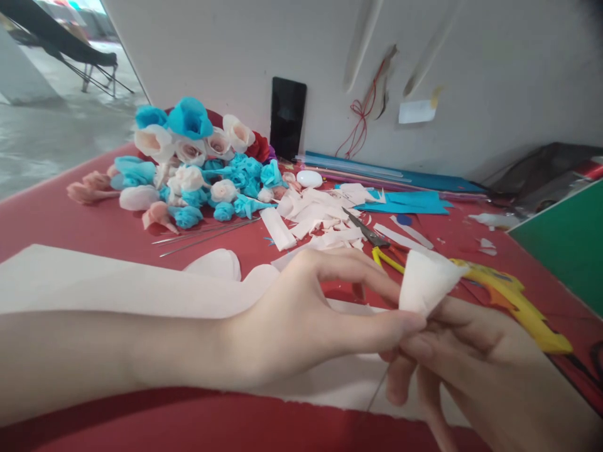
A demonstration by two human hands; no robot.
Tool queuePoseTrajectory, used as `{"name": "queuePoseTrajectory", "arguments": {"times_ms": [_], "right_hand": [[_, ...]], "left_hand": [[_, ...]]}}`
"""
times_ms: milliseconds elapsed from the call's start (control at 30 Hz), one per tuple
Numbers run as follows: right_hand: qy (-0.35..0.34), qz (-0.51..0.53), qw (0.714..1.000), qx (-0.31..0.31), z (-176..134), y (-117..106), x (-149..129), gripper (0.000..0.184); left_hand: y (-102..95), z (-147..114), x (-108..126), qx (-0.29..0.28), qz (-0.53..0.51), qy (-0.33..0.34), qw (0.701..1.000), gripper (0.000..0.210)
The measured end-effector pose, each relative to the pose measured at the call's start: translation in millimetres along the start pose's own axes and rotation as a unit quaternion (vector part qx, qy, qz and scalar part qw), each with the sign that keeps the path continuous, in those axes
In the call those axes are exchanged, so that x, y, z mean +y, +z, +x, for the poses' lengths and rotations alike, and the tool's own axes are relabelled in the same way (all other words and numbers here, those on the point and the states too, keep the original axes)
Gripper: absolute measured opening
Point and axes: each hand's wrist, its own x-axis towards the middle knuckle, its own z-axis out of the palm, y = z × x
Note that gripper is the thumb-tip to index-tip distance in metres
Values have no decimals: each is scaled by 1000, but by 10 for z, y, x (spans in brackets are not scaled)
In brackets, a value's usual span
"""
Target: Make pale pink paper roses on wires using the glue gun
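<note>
A small white paper flower, flared at the top and narrow at its base, is held between my two hands. Thumb and fingers of my left hand pinch it from the left side. My right hand is closed around its base from the right, with a thin wire sticking out below the fingers. Beneath both hands lies a long sheet of off-white paper. Rounded paper petals rest on the sheet's far edge.
Finished blue, white and pink paper flowers pile up at the back left. White paper scraps, scissors and a yellow glue gun lie on the red table. A phone leans on the wall. A green panel stands at right.
</note>
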Motion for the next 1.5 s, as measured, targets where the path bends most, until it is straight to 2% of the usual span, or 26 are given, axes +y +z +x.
{"name": "queuePoseTrajectory", "arguments": {"times_ms": [100, 167, 300, 467, 567, 767, 833, 900, 1000, 1167, 1300, 1500], "right_hand": [[0, 8, 998, 58, -33, 101, -56, 17], [-2, 22, 997, 69, -51, 148, -86, 17], [-9, 22, 999, 47, -45, 117, -56, 14], [-29, -4, 999, -44, 8, -33, 63, 7], [-30, -28, 999, -34, 23, -85, 94, 8], [-48, -54, 997, -26, 15, -67, 81, 14], [-49, -80, 996, -6, 3, -36, 77, 17], [-34, -111, 992, 42, -13, -6, 74, 24], [-3, -136, 987, 88, -29, 15, 64, 35], [-13, -123, 990, 65, -12, -20, 37, 32], [-22, -128, 991, 44, -7, -45, 57, 31], [-31, -156, 987, 31, -69, -37, 63, 36]], "left_hand": [[-7, -5, -11, -5, -14, -20, 1000, 13], [-13, -5, -17, -11, -19, -30, 999, 13], [-11, -5, -17, -8, -21, -16, 1000, 11], [16, 1, 11, 11, -14, -18, 1000, 13], [12, 7, 11, 2, -5, -20, 1000, 17], [-2, -10, -10, -7, 3, 6, 1000, 8], [6, -8, -7, 3, 1, 4, 1000, 13], [13, 1, -6, 7, 2, -5, 1000, 21], [9, 17, -17, -6, -7, -26, 1000, 26], [-18, 13, -16, -33, -53, -42, 997, 25], [-17, -6, -9, -47, -107, -76, 990, 15], [-1, -6, -70, -109, -275, -88, 951, 17]]}}
